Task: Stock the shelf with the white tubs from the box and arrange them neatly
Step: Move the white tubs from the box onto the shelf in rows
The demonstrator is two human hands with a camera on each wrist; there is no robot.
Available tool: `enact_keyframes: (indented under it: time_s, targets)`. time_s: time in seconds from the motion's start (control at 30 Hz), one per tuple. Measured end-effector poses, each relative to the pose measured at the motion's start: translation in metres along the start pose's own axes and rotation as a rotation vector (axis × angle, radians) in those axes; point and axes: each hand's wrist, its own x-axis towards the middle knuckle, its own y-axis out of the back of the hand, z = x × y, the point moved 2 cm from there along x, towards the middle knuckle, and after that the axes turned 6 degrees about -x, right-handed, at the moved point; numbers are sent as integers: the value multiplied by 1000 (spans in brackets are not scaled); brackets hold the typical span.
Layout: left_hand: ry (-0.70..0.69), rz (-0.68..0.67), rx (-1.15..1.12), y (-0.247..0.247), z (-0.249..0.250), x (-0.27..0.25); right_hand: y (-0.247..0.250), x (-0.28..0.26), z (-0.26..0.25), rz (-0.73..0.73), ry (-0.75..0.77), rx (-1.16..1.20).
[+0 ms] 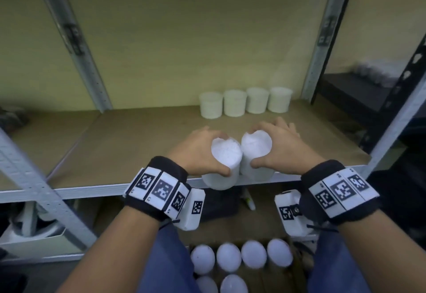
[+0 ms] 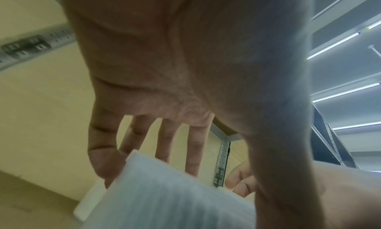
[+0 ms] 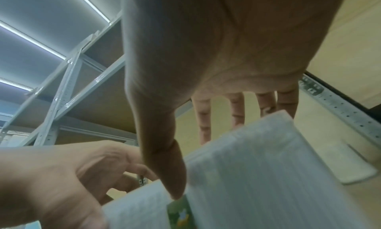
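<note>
My left hand [image 1: 202,152] grips a white tub [image 1: 224,163] from above, thumb and fingers round its lid. My right hand [image 1: 276,147] grips a second white tub [image 1: 255,152] the same way. Both tubs touch side by side over the front edge of the shelf [image 1: 138,145]. Several white tubs [image 1: 245,103] stand in a row at the shelf's back right. More tubs [image 1: 239,258] sit in the box [image 1: 265,276] below, between my arms. In the left wrist view the ribbed tub [image 2: 169,196] lies under my fingers [image 2: 193,151]. In the right wrist view the other tub [image 3: 268,175] shows a green label.
Grey metal uprights [image 1: 76,46] frame the shelf on the left and right [image 1: 322,39]. A black rack [image 1: 380,99] stands to the right. The lower shelf holds a white box [image 1: 34,230] at left and dark items behind the tubs.
</note>
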Motion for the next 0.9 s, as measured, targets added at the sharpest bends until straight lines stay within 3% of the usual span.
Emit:
enact_keyframes:
  time_s: [0.23,0.53,0.9]
  targets:
    - [80,69,-40,22,-31,-1,-14,33,-26,-24,59,27]
    - [197,114,-132,2,-77,13,-61,70,-35,-104,86,29]
    - [175,104,24,0,-69,6,-55,61,-31,-86,133,-24]
